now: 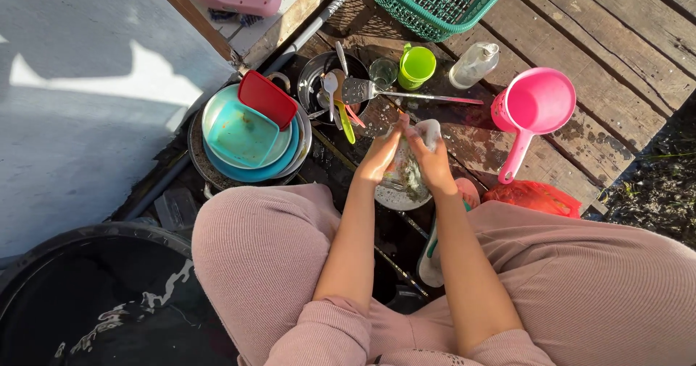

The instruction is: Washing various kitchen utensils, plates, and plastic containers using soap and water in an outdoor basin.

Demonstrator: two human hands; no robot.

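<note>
Just below the metal spatula [362, 90], the left hand [380, 156] clamps a soapy glass bowl [401, 186] while the right hand [433, 161] grips its rim; holding the slippery bowl firmly and turning it slowly seems wise.

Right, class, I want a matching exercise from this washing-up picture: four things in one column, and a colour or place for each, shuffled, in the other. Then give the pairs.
Things:
1. Dipper with a long handle
2. Mug
3. Basket
4. Soapy glass jar

Colour or place:
A. Lime green, standing beside a clear drinking glass
B. Held between the left hand and right hand
C. Pink, lying on the wooden planks at the right
D. Dark green mesh, at the top edge of the view

Pairs: 1-C, 2-A, 3-D, 4-B
</note>
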